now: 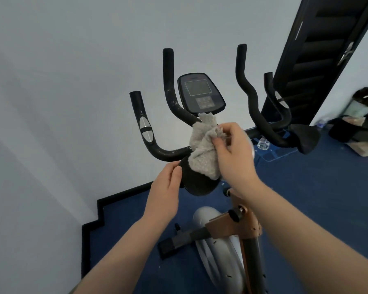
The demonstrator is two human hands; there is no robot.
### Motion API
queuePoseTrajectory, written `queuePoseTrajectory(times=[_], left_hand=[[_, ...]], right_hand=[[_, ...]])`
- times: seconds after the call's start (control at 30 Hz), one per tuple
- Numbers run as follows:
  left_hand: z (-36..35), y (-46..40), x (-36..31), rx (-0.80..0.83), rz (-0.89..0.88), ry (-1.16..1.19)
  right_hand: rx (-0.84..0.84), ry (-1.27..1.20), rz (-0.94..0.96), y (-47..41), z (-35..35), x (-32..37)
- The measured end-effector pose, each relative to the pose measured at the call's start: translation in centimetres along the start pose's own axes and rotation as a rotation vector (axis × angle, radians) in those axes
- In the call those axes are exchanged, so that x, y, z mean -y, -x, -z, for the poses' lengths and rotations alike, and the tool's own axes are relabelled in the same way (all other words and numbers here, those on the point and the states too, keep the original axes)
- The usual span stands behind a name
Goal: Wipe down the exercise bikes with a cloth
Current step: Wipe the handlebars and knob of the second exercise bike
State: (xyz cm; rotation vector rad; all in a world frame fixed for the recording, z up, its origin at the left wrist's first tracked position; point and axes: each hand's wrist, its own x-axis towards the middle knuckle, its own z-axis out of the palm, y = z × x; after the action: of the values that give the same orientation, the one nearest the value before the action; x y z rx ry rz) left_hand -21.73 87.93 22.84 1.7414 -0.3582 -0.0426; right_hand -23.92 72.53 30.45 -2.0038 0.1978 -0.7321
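Grey, fuzzy cloth [202, 145] against black handlebars [170, 88] bearing silver oval sensors [146, 129]. Dark console [200, 93] with grey-green screen; copper-brown frame [232, 225], pale silver flywheel cover [212, 251]. Blue floor [306, 187], black skirting [106, 200], white wall [72, 60].

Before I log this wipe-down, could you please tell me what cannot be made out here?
Head view only:
- Handlebar centre: hidden by the grey cloth and right hand.
- Console screen: readout too small to read.
- Bike's rear: cut off by the bottom edge.
- Bags by the wall: blurred.
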Motion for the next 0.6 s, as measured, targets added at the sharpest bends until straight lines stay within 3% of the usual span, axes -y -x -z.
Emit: queuePoseTrajectory(times=[0.07, 0.2, 0.4, 0.6], left_hand=[[0.0, 0.0, 0.1, 0.001, -0.005, -0.016], [-0.1, 0.2, 0.2, -0.01, -0.017, -0.009], [-0.4, 0.1, 0.3, -0.014, -0.017, 0.006], [-0.6, 0.2, 0.4, -0.027, -0.026, 0.024]], right_hand=[[0.047, 0.025, 0.065, 1.3, -0.8, -0.7], [0.155, 0.536, 0.455, 3.1, -0.3, -2.9], [0.557, 0.677, 0.463, 2.8, 1.3, -2.3], [0.486, 0.662, 0.501, 3.5, 0.2, -1.8]])
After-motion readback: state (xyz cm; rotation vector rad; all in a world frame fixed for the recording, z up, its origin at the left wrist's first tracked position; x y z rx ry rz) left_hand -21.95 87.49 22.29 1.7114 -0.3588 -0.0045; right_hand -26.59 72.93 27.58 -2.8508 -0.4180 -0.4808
